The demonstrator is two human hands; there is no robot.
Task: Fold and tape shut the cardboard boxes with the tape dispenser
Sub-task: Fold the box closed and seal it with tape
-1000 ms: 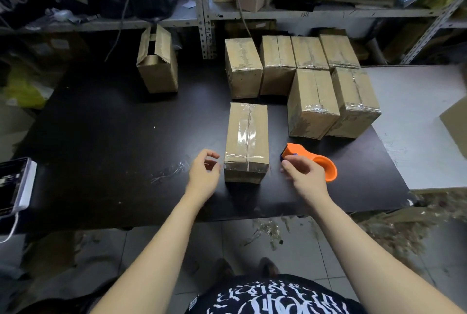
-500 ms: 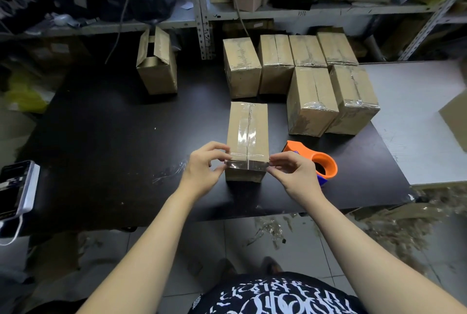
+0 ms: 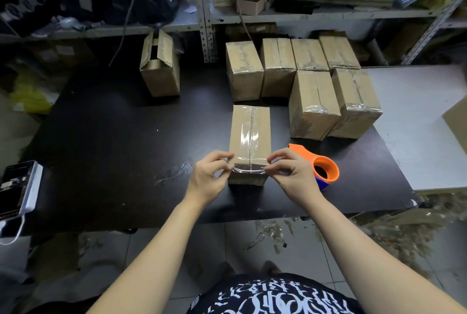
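Pinching at the near end of a small brown cardboard box (image 3: pixel 250 134) — both hands are on it.

Left hand (image 3: pixel 207 177): thumb and forefinger curled and nipped onto the near-left corner, over the clear tape strip (image 3: pixel 249 169) that wraps the near top edge.

Right hand (image 3: pixel 290 174): same grip, fingers curled and closed on the near-right corner at the strip's other end.

The box lies flat at the near middle of the black tabletop (image 3: pixel 113 149), long axis near to far, flaps closed, with a glossy band of clear tape along the centre seam.

Orange plastic tape dispenser with a blue underside (image 3: pixel 321 164) — on the table just right of the box, beside the right hand.

Far right: a cluster of six taped brown boxes (image 3: pixel 313 106), four in the far row and two nearer, packed side by side.

Far left of those, standing apart: one brown box with open top flaps (image 3: pixel 160 71).

Crumpled clear tape scrap (image 3: pixel 174 172) lies on the table left of the left hand.

Phone with a white edge (image 3: pixel 17 187) sits at the left table edge with a white cable attached.

White board surface (image 3: pixel 417 124) adjoins the black top on the right.
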